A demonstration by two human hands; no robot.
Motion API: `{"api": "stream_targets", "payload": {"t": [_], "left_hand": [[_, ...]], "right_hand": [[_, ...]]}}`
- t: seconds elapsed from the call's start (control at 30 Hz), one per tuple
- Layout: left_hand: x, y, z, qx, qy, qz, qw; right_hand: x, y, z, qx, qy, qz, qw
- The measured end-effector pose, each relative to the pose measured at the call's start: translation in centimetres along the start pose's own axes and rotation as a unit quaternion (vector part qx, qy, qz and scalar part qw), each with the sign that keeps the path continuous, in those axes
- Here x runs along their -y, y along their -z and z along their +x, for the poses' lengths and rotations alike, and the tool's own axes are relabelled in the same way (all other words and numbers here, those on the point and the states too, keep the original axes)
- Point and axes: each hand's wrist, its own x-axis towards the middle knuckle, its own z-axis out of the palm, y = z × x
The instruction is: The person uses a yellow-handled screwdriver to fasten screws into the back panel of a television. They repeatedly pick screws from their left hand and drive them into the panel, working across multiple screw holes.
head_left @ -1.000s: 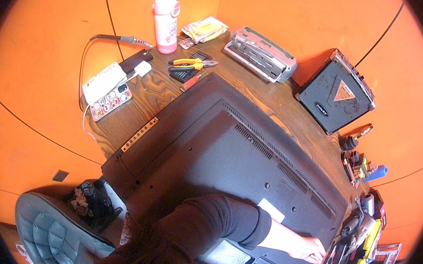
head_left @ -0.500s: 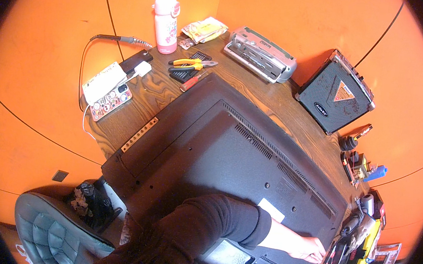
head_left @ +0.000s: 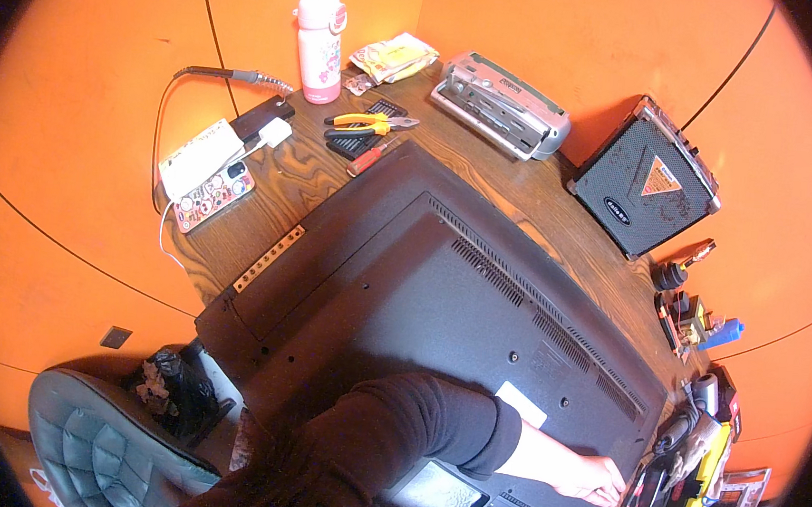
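A large black flat panel casing [head_left: 393,291], with vent slots, a white label and screw holes, lies on the wooden desk. My left hand [head_left: 598,478] rests at its lower right edge, beside a pile of tools and cables [head_left: 698,477]. The fingers are bent and pressed together; what they hold, if anything, is hidden. My dark-sleeved arm crosses the lower part of the casing and covers some of it, including part of a glossy dark rectangle [head_left: 439,494]. My right hand is out of view.
Pliers [head_left: 359,123], a red screwdriver [head_left: 366,160], a pink bottle [head_left: 319,51], phone [head_left: 210,202], grey device [head_left: 499,104] and speaker box [head_left: 646,177] line the desk [head_left: 580,229]. Small tools [head_left: 687,323] sit right; a chair [head_left: 90,448] stands lower left, orange walls behind.
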Motion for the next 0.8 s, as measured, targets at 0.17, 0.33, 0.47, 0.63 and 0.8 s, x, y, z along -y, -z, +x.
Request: {"api": "stream_targets", "payload": {"t": [0.17,0.33,0.47,0.63,0.8], "left_hand": [[0.0,-0.2,0.2,-0.034,0.013,-0.029,0.999],[0.2,-0.1,0.3,-0.041,0.003,-0.055,0.998],[0.2,0.1,0.3,-0.022,0.007,-0.025,0.999],[0.2,0.3,0.4,-0.017,0.007,-0.021,1.000],[0.2,0.2,0.3,-0.013,0.001,-0.011,1.000]], "right_hand": [[0.7,-1.6,2.0,-0.034,0.163,0.142,0.976],[1.4,-2.2,2.7,0.005,-0.007,-0.019,1.000],[0.5,-2.8,3.3,-0.043,0.302,0.284,0.909],[1.3,-0.5,0.7,0.000,-0.020,0.006,1.000],[0.8,-0.3,0.1,0.001,-0.051,0.032,0.998]]}}
